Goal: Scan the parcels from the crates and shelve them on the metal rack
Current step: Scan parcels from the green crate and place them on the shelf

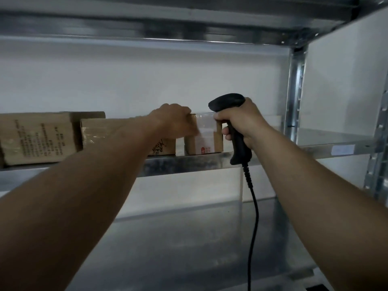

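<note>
Up on the metal rack [189, 163], seen from the head camera, a small cardboard parcel [206, 143] stands on the middle shelf close to its front edge. It has a white label and clear tape on the face turned towards the viewer. The left hand [176, 120] reaches in from the left, its fingers curled over the parcel's top left corner and gripping it. The parcel sits just right of and below that hand.

The right hand [243, 122] is wrapped tightly round the handle of a black barcode scanner [227, 101], held upright just beside the parcel's right edge, so the parcel lies between the two hands. The scanner's black cable [254, 206] hangs down past the lower shelf [189, 244].

Left of the parcel stands a printed carton [161, 147], mostly hidden behind the left forearm. Further left is a large carton [35, 137] with lines of dark print. A white wall [147, 80] shows behind.
</note>
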Available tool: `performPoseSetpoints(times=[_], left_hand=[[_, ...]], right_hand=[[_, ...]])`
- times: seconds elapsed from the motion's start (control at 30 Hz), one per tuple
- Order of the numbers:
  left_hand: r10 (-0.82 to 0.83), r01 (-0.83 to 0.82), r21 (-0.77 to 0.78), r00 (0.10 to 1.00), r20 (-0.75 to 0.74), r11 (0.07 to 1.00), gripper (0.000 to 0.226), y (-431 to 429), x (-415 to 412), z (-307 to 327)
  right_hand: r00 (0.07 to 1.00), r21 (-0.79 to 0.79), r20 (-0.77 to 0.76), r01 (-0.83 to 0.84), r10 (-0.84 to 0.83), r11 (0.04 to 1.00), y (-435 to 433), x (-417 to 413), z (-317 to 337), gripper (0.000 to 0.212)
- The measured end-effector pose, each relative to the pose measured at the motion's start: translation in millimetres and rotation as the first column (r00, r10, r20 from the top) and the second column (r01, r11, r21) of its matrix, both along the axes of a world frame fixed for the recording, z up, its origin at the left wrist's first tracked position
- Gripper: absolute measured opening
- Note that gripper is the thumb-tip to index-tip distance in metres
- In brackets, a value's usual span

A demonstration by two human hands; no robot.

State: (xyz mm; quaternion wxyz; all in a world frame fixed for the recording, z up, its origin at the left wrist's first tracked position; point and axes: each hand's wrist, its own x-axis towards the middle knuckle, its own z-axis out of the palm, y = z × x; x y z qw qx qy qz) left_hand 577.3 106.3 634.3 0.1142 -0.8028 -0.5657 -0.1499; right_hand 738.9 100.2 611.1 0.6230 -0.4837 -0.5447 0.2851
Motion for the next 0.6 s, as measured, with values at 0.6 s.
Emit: performPoseSetpoints(times=[0.6], left_hand=[[0.008,0.003,-0.068,0.988,0.157,0.998,0.078,8,-17,-6]], right_hand=[[0.999,0.058,0.035,0.029,-0.032,0.998,17,-8,-4,0.06]])
